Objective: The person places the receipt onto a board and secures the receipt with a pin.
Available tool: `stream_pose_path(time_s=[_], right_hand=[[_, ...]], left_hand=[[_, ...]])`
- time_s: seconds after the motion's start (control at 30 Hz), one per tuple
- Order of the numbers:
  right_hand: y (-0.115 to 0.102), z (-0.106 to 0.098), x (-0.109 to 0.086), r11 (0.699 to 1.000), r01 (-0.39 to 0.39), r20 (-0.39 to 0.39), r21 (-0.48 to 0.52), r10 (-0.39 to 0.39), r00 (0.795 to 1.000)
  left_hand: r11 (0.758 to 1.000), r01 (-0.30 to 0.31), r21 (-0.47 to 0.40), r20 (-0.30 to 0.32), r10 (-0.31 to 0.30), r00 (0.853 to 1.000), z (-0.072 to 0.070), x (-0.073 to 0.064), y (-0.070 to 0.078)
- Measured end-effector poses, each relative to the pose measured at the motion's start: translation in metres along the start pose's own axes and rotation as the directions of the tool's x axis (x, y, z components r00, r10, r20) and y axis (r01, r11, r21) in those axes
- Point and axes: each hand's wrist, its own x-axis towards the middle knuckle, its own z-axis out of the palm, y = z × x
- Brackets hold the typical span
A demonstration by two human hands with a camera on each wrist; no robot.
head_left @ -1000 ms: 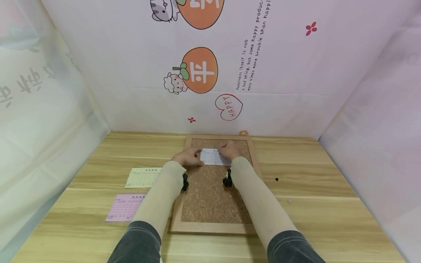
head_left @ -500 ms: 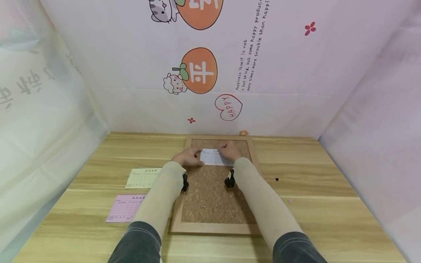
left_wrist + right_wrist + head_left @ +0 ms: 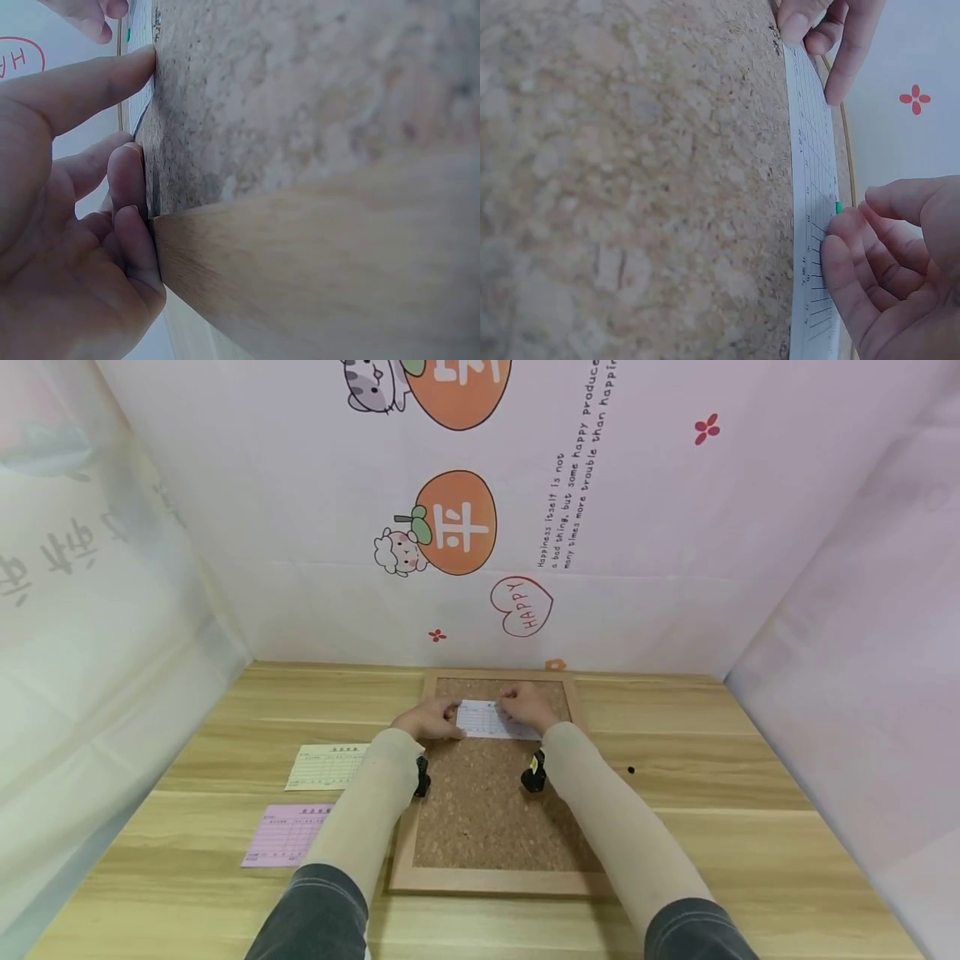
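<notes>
A white printed form slip [image 3: 480, 720] lies across the upper part of the cork board [image 3: 487, 810]. My left hand [image 3: 429, 718] holds down the slip's left end: one fingertip sits at its upper corner, the thumb at its lower corner. In the left wrist view, the other left fingers [image 3: 135, 240] curl against the board's wooden frame. My right hand [image 3: 528, 706] is bent over the slip's top edge. Its curled fingertips pinch at a small green push pin [image 3: 838, 207], partly hidden by a finger. The pin's point is not visible.
Left of the board lie a pale green form slip [image 3: 322, 768] and a pink one [image 3: 285, 835], both partly under the left forearm. A small black dot-like thing [image 3: 631, 770] is on the wooden table [image 3: 720, 860] at right. A printed curtain [image 3: 637, 610] stands behind.
The right wrist and forearm have swung outward to the right while the fingertips stay at the same spot on the slip. The left hand and slip have hardly moved.
</notes>
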Motion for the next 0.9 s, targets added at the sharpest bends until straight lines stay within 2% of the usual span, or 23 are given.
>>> stream_pose_path(time_s=[0.17, 0.37, 0.6, 0.9], right_hand=[[-0.004, -0.003, -0.006, 0.997, 0.047, 0.03, -0.053, -0.046, 0.998], [-0.008, -0.014, -0.016, 0.991, 0.092, 0.054, -0.101, -0.087, 0.995], [0.0, -0.025, -0.022, 0.96, 0.181, 0.056, -0.212, -0.173, 0.983], [0.008, -0.041, -0.036, 0.946, 0.237, 0.083, -0.222, -0.224, 0.971]], left_hand=[[1.0, -0.005, 0.002, 0.003, 0.005, 1.0, 0.0, -0.001, -0.001], [0.999, -0.001, -0.042, 0.002, 0.001, 1.0, 0.0, -0.001, -0.001], [1.0, 0.0, -0.025, 0.0, 0.0, 1.0, 0.003, -0.001, -0.001], [1.0, -0.006, -0.021, -0.007, 0.006, 1.0, 0.001, -0.005, 0.004]])
